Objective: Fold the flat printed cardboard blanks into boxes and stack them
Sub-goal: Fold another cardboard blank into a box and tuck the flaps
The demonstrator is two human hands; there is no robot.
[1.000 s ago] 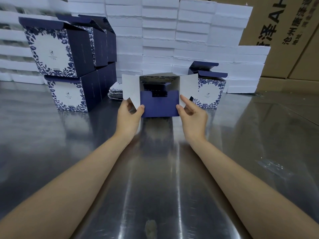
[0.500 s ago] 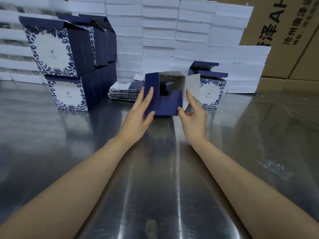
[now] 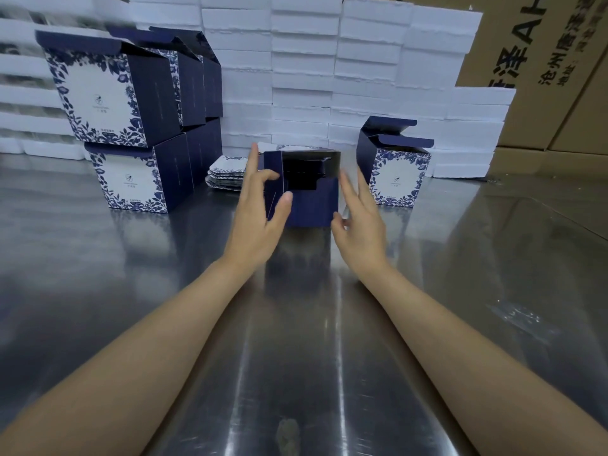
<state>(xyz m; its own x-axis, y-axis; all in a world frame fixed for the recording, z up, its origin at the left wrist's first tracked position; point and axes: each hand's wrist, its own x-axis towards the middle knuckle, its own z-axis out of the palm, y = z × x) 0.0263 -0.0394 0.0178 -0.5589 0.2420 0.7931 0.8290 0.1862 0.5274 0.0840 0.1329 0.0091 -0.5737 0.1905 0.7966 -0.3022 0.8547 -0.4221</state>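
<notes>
Box (image 3: 312, 207) between upright left hand (image 3: 260, 212), right hand (image 3: 362, 222)

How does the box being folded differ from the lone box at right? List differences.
The box being folded shows navy flaps turned in; the lone box shows a white floral face. The left hand and right hand flank the first; the second stands alone, lid flap raised. Both are navy cardboard.
</notes>
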